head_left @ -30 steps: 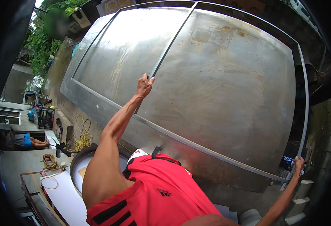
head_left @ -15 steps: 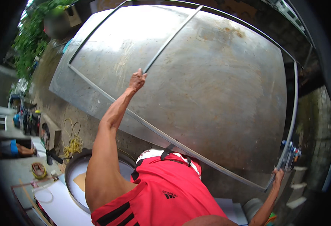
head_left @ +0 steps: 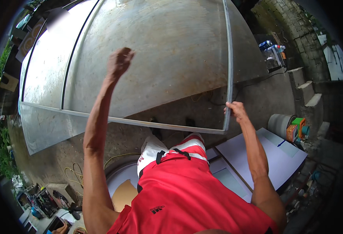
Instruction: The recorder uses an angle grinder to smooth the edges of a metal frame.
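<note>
A large rectangular metal frame [head_left: 163,126] with one crossbar [head_left: 73,54] lies over a wide, stained sheet of grey metal [head_left: 167,66]. Near the frame's close right corner, my right hand [head_left: 237,111] has its fingers wrapped round the side bar. My left hand [head_left: 121,62] is raised over the sheet, to the right of the crossbar and apart from it. Its fingers look curled into a loose fist, slightly blurred, with nothing seen in them. My left forearm hides a short stretch of the frame's near bar.
White panels [head_left: 273,156] lie to my right, near a grey bucket [head_left: 279,124] and a small orange box [head_left: 292,133]. Beyond the sheet's right edge are cans and a clear container [head_left: 273,58]. Concrete blocks [head_left: 304,87] stand at right. A yellow cord [head_left: 73,175] lies at left.
My left hand has let go of the crossbar. The frame now sits further left in view, its near bar more level. My right hand still grips near the same corner; the view has turned.
</note>
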A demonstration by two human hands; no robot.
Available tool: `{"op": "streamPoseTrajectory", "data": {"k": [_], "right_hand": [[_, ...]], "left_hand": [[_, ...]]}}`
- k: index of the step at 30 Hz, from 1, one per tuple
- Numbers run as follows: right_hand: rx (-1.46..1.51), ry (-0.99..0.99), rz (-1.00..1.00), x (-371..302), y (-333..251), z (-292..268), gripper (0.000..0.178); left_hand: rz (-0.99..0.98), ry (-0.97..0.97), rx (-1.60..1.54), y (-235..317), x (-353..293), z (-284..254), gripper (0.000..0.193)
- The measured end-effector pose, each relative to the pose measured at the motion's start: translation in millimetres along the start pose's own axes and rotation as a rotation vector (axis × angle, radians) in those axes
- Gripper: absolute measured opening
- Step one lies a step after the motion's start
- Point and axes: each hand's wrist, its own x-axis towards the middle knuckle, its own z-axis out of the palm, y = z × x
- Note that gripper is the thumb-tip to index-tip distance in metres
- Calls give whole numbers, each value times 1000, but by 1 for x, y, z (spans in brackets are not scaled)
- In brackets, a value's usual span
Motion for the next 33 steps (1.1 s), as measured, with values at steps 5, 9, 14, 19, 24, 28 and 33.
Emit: {"op": "streamPoseTrajectory", "data": {"k": [5,9,14,19,24,28,33], "right_hand": [[51,-285,25,-9,57,46,29],[98,-392,2,-34,100,77,26],[55,-622,-51,-64,139,107,25],[251,-828,-63,-92,208,139,44],[415,-1184,148,-130,236,166,46],[-988,-1581,147,-159,163,192,29],[-848,-1686,-347,-130,10,174,25]], "left_hand": [[80,-381,95,148,-55,145,38],[-9,-525,202,227,-121,237,63],[-282,-649,524,238,-182,279,62],[-445,-372,702,205,-247,274,43],[-480,-382,459,172,-339,233,13],[-401,-289,462,144,-420,179,11],[-479,-383,448,129,-489,125,14]]}}
